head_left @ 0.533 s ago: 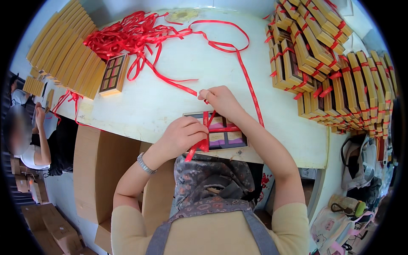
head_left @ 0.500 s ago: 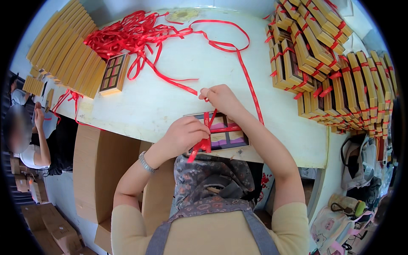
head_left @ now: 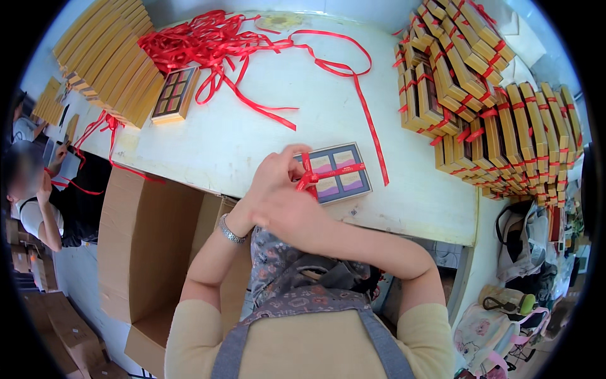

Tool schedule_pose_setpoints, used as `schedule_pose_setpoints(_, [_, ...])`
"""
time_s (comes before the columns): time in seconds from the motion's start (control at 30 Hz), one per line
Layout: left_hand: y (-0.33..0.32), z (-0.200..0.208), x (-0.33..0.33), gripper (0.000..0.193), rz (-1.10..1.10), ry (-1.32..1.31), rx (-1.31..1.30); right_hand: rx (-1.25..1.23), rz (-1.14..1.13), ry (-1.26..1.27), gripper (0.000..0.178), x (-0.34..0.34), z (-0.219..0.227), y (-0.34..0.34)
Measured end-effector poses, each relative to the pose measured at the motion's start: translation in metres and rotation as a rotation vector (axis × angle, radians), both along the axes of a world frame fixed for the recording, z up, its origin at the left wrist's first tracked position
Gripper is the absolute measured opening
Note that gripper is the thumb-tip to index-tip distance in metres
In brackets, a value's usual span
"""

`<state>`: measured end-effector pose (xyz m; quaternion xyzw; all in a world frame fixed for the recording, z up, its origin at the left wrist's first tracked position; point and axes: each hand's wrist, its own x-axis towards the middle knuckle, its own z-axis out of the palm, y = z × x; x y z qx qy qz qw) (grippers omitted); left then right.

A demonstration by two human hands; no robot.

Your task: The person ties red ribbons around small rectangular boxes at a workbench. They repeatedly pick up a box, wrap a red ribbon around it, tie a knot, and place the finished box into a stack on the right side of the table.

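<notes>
A flat gift box [head_left: 360,155] with small cream-and-purple packets showing through its top lies near the table's front edge. A red ribbon [head_left: 349,168] crosses it lengthwise and widthwise, with a knot toward its left. My left hand [head_left: 276,172] covers the box's left end, its fingers closed on the ribbon beside the knot. Just below the knot, my right hand [head_left: 289,218] passes in front of my left wrist. It is smeared by motion, and its fingers cannot be made out.
Loose red ribbons [head_left: 189,44] lie heaped at the back left. Gold boxes [head_left: 113,60] are stacked at the left, beside a single box [head_left: 175,95]. Ribbon-tied boxes [head_left: 454,76] pile up at the right. An open carton [head_left: 148,240] stands below the table edge; another person [head_left: 38,208] sits far left.
My right hand has come down and left from above the box to beside my left wrist. The box has turned slightly and shifted away from me. The ribbon ends are now drawn in near the knot.
</notes>
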<state>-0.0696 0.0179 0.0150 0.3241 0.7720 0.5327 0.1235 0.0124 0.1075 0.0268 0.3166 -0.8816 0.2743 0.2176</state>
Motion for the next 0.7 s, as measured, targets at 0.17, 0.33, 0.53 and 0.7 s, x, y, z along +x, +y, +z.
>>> schedule_pose_setpoints(0.17, [-0.010,0.003,-0.001,0.016,-0.052,0.328,0.039,-0.230,-0.033,-0.445,0.021,0.063,0.021,0.030])
schedule_pose_setpoints(0.33, [-0.006,-0.011,-0.004,0.015,-0.078,0.231,0.139,-0.277,-0.576,-0.298,0.018,0.035,0.018,0.047])
schedule_pose_setpoints(0.53, [-0.012,-0.011,-0.009,0.014,-0.123,0.426,0.124,-0.205,-0.447,-0.275,0.010,0.016,-0.006,0.061])
schedule_pose_setpoints(0.7, [-0.012,-0.016,-0.007,0.018,-0.133,0.357,0.175,-0.037,-0.466,-0.514,0.010,-0.002,0.015,0.076])
